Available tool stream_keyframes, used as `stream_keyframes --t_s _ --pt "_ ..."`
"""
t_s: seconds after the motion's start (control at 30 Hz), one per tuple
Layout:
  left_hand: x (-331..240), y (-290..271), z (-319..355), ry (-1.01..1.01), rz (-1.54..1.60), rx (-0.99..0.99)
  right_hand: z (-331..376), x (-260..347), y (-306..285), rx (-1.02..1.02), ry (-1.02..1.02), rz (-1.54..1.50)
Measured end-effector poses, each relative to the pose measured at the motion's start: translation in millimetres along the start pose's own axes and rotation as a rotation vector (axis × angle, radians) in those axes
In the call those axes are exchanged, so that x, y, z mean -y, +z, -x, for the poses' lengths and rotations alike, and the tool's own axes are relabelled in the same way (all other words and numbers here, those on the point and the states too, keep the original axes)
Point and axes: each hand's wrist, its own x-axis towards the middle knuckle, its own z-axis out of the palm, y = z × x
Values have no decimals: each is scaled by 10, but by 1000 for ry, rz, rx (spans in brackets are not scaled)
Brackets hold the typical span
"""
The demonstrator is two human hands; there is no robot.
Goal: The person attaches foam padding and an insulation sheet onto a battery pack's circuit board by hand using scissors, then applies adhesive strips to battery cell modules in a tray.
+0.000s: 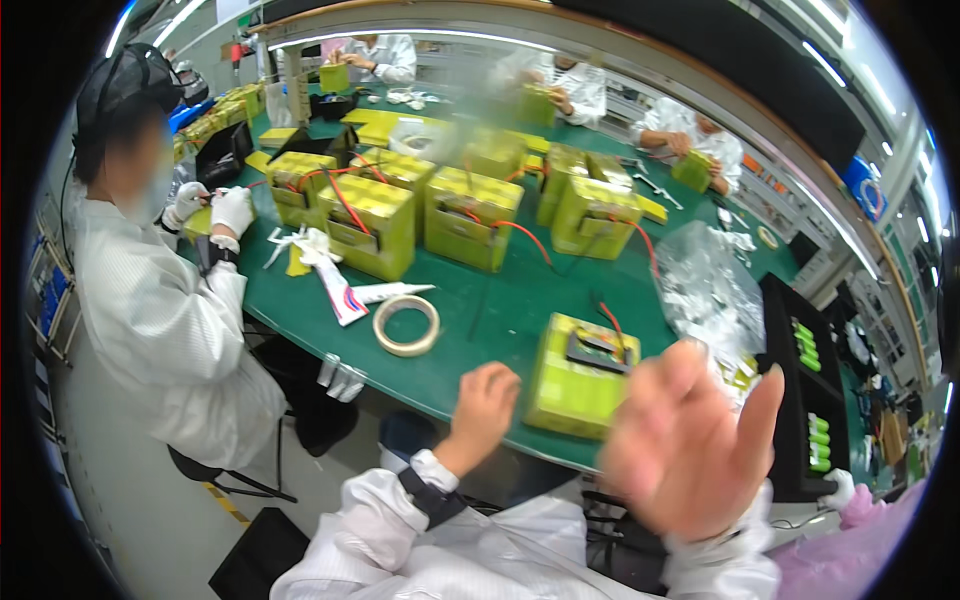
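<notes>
Right hand (690, 445) raised close, blurred, fingers spread, holding nothing. Left hand (483, 400) curled into a loose fist at the surface (480, 310) edge, just beside the yellow-green box (580, 375). Beyond: tape roll (406, 325) on open green room, then more boxes (420, 215).

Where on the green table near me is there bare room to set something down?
Bare green table lies between the tape roll, the near yellow-green block and the far blocks. Those blocks and the crumpled plastic bag crowd the rest.
</notes>
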Motion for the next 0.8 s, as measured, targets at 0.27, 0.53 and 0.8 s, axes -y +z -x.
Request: stream_keyframes --t_s 0.27,0.53,0.8 --pt "-49 -580 -347 -345 666 349 -906 1643 -1476 -457 -61 1094" --pt "551 -1384 -2949 -538 1138 131 -780 1391 -2274 -653 87 929" --pt "1669 -693 -4665 -824 715 253 -689 1146 -1998 -573 425 878"
